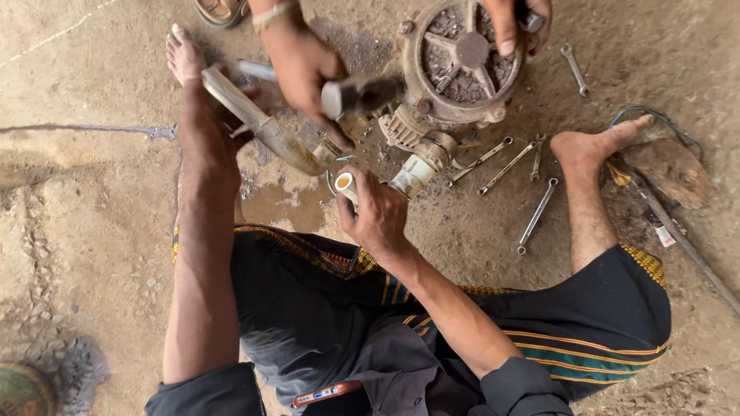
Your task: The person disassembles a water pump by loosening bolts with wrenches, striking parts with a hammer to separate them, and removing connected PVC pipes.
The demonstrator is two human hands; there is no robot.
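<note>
I sit on dirt ground with a rusty round pump motor (462,62) in front of me. My left hand (220,115) is closed around the handle of a long grey metal wrench (270,132), whose head reaches the pump's pipe outlet (412,173). My right hand (378,216) grips a short white pipe piece (344,183) just below that outlet. Another person's hand (301,62) holds a grey hammer-like tool (347,96) over the fitting. That person's other hand (516,23) rests on the motor's top rim.
Several spanners (509,166) lie right of the pump, one more (574,69) farther back. My bare right foot (593,146) rests beside a rusty flat tool (671,169) with a long handle. A wet patch (270,202) lies under the wrench. A sandal (220,9) shows at the top.
</note>
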